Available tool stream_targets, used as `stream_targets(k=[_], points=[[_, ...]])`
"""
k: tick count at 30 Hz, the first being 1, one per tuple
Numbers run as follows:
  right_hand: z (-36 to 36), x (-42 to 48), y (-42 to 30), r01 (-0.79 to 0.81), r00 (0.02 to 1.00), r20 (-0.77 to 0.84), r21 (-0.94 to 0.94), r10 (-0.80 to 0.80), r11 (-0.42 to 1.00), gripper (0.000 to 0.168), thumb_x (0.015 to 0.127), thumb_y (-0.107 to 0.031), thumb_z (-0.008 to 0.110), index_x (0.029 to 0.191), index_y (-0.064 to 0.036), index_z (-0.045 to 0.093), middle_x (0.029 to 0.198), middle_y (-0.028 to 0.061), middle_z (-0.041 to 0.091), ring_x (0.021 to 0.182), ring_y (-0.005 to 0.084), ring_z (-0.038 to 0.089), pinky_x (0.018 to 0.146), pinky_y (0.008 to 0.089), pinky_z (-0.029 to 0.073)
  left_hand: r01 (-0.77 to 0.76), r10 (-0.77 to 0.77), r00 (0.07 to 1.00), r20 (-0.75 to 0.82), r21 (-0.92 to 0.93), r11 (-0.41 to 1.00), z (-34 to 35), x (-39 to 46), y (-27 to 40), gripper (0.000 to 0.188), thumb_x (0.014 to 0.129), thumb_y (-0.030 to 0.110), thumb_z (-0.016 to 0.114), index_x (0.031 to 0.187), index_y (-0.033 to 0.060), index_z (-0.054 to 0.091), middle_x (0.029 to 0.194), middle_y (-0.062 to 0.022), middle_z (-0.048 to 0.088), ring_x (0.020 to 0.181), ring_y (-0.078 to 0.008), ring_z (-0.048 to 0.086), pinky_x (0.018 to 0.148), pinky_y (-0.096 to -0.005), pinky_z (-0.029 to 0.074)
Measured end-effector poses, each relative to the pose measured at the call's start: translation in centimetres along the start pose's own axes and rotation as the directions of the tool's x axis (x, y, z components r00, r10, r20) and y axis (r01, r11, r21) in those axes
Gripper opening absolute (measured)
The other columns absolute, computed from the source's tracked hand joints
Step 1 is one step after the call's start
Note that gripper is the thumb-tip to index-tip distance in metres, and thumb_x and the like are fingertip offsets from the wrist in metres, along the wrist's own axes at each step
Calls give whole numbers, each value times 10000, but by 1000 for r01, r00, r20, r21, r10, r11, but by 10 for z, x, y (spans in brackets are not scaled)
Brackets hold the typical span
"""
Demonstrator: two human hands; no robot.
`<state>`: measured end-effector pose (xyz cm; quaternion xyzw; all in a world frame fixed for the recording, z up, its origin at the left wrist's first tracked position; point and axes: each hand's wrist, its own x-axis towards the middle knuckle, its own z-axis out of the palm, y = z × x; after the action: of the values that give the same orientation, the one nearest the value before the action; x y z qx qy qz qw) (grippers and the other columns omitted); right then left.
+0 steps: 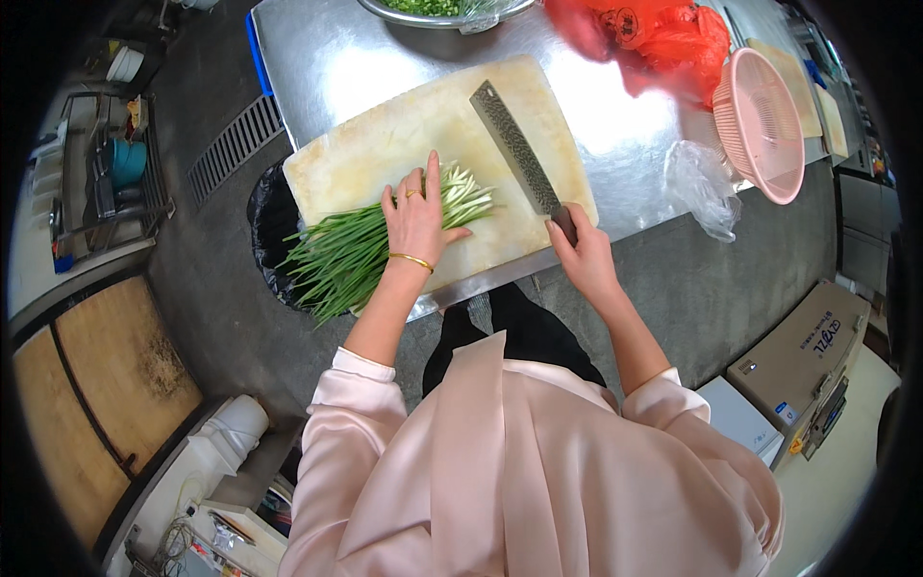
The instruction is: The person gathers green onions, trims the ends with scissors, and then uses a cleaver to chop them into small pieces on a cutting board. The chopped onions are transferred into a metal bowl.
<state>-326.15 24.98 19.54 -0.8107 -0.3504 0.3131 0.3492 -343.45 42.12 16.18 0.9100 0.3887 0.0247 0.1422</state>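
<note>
A bunch of thin scallions or chives [339, 254] lies across the pale cutting board [360, 169], white root ends to the right and green tops hanging over the left edge. My left hand [418, 220] rests on the bunch near the white ends, palm down, fingers stretched out and thumb apart. In my right hand [584, 252] is the dark handle of a cleaver [515, 148] with a patterned blade. The blade points away from me and to the left, over the board's right part, apart from the bunch. Whether it touches the board I cannot tell.
Under the board is a stainless steel table [613, 137]. A metal bowl of chopped greens [422, 7] stands at the far edge. To the right are red plastic bags [670, 43], a pink basket [764, 130] and a clear bag [696, 187]. A black-lined bin [268, 241] stands at left.
</note>
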Motion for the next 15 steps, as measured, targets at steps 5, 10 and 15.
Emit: stream_targets(k=[5,10,15], points=[[32,-8,-22,76,995,76,-172,-64,982,237,883,-195,605,1060,-67,515,828,201,643,776,394,627,655,449,500,-23,22,997,-80,-18,1000,10,-4,-4,978,603,273,840,1408,42,336,1177,-118,534,1103,-270,501,989,-444,348],[33,-5,-22,119,993,21,-114,-117,986,223,886,-166,591,1051,-50,497,857,223,622,791,407,610,672,455,488,-41,29,978,-207,-52,998,19,-9,-4,699,642,189,792,1248,19,486,1185,-126,517,1090,-277,498,987,-420,350],[25,1,-17,33,996,87,-69,-27,997,219,899,-114,564,1053,-3,455,779,212,571,722,381,575,642,421,454,-65,61,975,-214,-13,998,25,-17,-1,656,648,209,730,1223,15,481,1192,-134,491,1111,-274,477,983,-435,346]])
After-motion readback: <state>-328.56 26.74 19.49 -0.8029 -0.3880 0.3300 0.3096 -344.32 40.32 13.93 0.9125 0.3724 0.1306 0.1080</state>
